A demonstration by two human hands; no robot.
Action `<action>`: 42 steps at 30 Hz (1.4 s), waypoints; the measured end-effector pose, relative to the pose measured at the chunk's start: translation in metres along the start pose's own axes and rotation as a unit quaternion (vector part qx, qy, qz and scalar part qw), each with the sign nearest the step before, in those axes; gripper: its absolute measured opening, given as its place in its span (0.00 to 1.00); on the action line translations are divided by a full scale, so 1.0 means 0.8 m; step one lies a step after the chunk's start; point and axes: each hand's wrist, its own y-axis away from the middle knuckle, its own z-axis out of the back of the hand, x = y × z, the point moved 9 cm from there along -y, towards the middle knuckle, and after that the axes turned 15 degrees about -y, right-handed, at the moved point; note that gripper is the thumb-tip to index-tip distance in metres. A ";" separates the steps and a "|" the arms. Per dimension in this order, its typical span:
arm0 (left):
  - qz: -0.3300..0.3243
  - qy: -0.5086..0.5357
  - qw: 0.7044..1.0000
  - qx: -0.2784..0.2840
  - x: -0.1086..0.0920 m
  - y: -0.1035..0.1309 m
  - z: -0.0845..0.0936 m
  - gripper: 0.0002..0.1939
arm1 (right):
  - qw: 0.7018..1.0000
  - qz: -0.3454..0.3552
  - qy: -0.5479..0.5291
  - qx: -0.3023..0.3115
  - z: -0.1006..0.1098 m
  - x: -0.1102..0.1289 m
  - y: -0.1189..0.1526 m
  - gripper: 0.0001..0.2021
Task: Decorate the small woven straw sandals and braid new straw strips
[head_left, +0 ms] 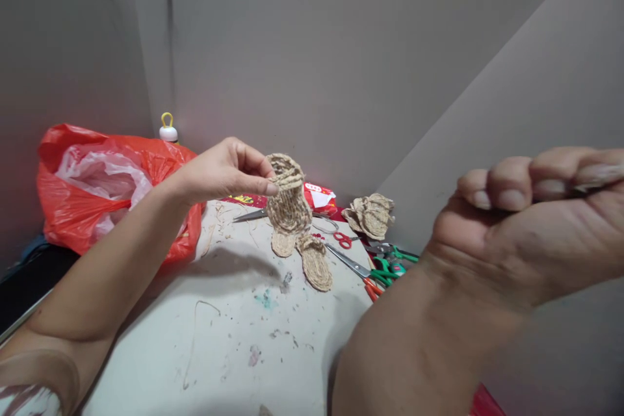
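Our right hand (541, 208) is nearest, fingers curled shut; we cannot tell if anything is inside. Our left hand (234, 169) pinches one woven straw piece (288, 205) over the white table (253, 331). It is bumpy, with round edges. Just beside its lower end lies one small straw slipper (316, 266), long and oval. To the right we see one small pair of red scissors (344, 240), and metal blades (348, 261) near green and orange handles (383, 278). On the left sits one shiny red plastic bag (68, 201) with a thin, crinkly, pale bag (104, 172) in it. Farther back are one rough straw pile (370, 214), too bunched to count, and one bottle (168, 134), white-topped with a yellow loop.
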 end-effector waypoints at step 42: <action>-0.037 0.023 0.995 -0.089 0.016 -0.004 0.011 0.17 | 0.772 -0.488 0.077 0.400 -0.059 -0.221 0.142 0.12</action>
